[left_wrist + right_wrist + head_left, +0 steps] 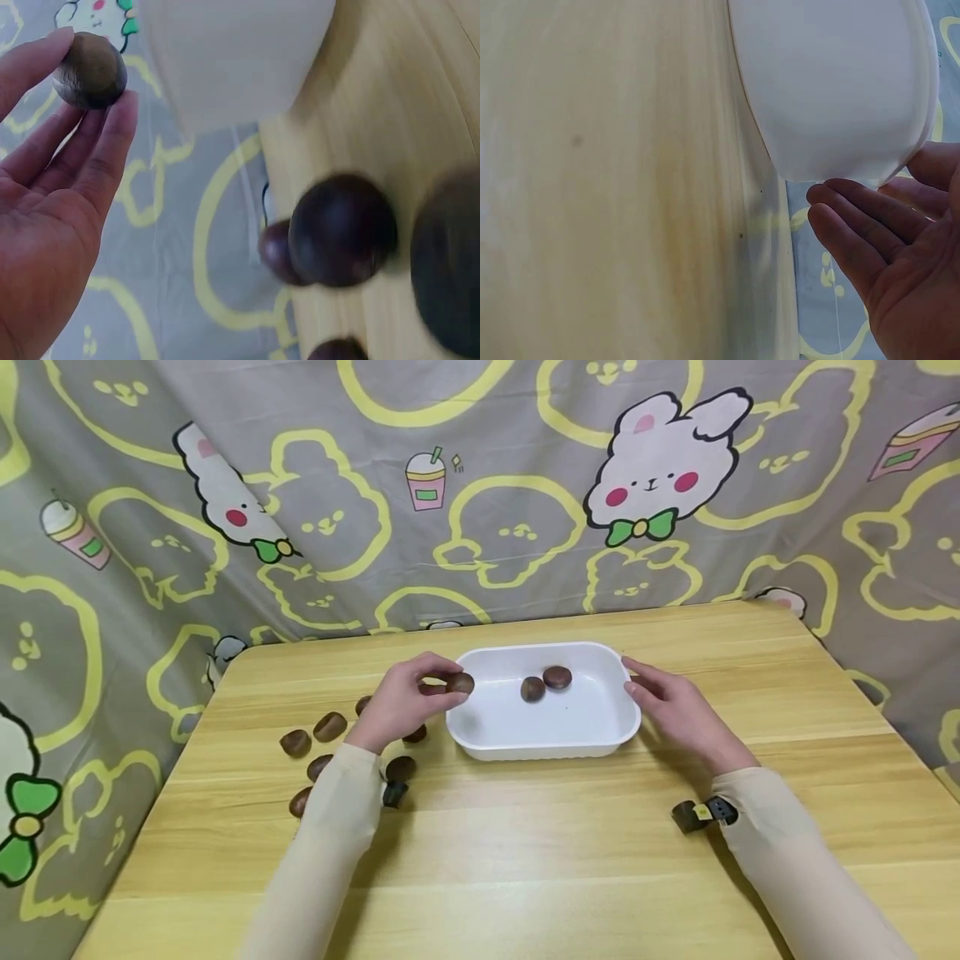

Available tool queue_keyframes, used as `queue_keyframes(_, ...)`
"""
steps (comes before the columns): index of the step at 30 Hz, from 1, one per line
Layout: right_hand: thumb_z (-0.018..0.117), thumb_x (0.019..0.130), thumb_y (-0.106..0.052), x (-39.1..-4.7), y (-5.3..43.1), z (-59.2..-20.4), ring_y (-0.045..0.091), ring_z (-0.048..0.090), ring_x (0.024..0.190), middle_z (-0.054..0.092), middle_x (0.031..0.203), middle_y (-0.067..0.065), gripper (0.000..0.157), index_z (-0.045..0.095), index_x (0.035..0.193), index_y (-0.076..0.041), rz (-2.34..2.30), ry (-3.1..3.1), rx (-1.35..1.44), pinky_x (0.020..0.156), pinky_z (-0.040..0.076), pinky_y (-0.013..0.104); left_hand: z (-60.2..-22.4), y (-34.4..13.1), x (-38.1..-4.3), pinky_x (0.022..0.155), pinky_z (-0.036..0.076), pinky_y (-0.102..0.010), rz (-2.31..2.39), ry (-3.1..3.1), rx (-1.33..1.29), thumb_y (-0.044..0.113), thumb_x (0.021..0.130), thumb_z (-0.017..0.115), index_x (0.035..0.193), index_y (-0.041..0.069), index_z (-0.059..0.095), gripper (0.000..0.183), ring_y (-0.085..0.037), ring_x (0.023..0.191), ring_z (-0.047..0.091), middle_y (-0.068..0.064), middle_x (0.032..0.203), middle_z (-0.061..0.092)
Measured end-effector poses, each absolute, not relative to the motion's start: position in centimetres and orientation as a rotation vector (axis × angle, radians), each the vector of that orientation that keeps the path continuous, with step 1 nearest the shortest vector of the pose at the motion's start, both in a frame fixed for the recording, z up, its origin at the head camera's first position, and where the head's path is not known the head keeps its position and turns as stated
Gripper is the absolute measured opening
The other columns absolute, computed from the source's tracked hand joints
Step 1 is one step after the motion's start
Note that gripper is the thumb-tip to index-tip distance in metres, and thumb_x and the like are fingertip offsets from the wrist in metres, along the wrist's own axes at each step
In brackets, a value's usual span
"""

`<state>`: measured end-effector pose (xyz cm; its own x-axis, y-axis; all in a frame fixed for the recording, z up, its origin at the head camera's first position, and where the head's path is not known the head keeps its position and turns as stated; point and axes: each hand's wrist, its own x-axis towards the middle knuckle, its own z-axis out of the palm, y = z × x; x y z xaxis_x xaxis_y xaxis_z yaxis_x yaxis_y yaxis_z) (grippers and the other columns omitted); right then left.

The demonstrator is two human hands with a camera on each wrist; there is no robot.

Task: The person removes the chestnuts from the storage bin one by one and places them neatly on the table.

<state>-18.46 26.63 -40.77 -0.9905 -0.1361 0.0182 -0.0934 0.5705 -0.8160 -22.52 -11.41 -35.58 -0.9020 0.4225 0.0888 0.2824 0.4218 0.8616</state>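
Note:
My left hand (403, 697) pinches a brown chestnut (461, 683) between thumb and fingertips, at the left rim of a white plastic tray (480, 739). The left wrist view shows this chestnut (90, 71) above the table, beside the tray's outer wall (232, 60). Inside the tray lie two chestnuts, one round (533, 689) and one a little behind it (557, 677). My right hand (678, 714) rests its fingertips against the tray's right end. In the right wrist view its fairly straight fingers (870, 217) touch the outer wall near the rim.
Several loose chestnuts lie on the wooden table (525, 843) left of the tray, among them one at the far left (296, 742) and one beside it (330, 727). My left forearm partly covers the group. A patterned grey curtain (480, 510) hangs behind the table.

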Motion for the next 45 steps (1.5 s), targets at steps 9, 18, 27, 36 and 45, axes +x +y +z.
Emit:
queue_keyframes(9,0.046,0.105,-0.034,-18.3,26.6,-40.9,0.04,0.048,0.127,0.047,0.14,0.026,0.054,0.036,0.152,-0.009,-1.422,2.739,-0.201,0.104,0.038,0.052,-35.5,-16.1,-21.4,0.09,0.051,-0.031,1.505,2.59,0.554,0.017,0.086,0.079,0.116,0.006,0.068,0.034,-0.022,0.103,0.062,-0.003,0.112,0.064)
queue_keyframes(18,0.046,0.105,-0.037,-18.4,26.7,-40.7,0.041,0.047,0.127,0.046,0.141,0.026,0.055,0.036,0.152,-0.011,-1.401,2.757,-0.211,0.104,0.037,0.054,-36.2,-20.6,-20.3,0.089,0.051,-0.028,1.422,2.628,0.473,0.019,0.087,0.078,0.117,0.007,0.067,0.034,-0.025,0.104,0.061,-0.005,0.113,0.063)
queue_keyframes(27,0.046,0.105,-0.037,-18.5,26.7,-40.7,0.041,0.048,0.126,0.05,0.138,0.027,0.054,0.037,0.152,-0.011,-1.388,2.767,-0.205,0.104,0.037,0.054,-36.2,-25.2,-18.2,0.084,0.05,-0.019,1.331,2.746,0.365,0.029,0.087,0.078,0.116,0.01,0.068,0.036,-0.022,0.103,0.061,-0.004,0.113,0.063)
queue_keyframes(36,0.046,0.105,-0.036,-18.5,26.6,-40.8,0.04,0.048,0.126,0.049,0.138,0.027,0.054,0.037,0.151,-0.009,-1.389,2.764,-0.2,0.104,0.037,0.054,-36.4,-28.9,-16.5,0.078,0.052,-0.018,1.185,2.84,0.261,0.034,0.087,0.076,0.117,0.013,0.067,0.038,-0.017,0.101,0.062,-0.004,0.114,0.064)
queue_keyframes(45,0.045,0.105,-0.037,-18.4,26.6,-40.7,0.041,0.048,0.127,0.049,0.138,0.027,0.055,0.036,0.152,-0.01,-1.388,2.761,-0.2,0.105,0.036,0.054,-36.9,-31.1,-15.6,0.075,0.05,-0.018,1.088,2.882,0.246,0.033,0.09,0.073,0.119,0.012,0.067,0.037,-0.009,0.102,0.059,-0.006,0.114,0.064)
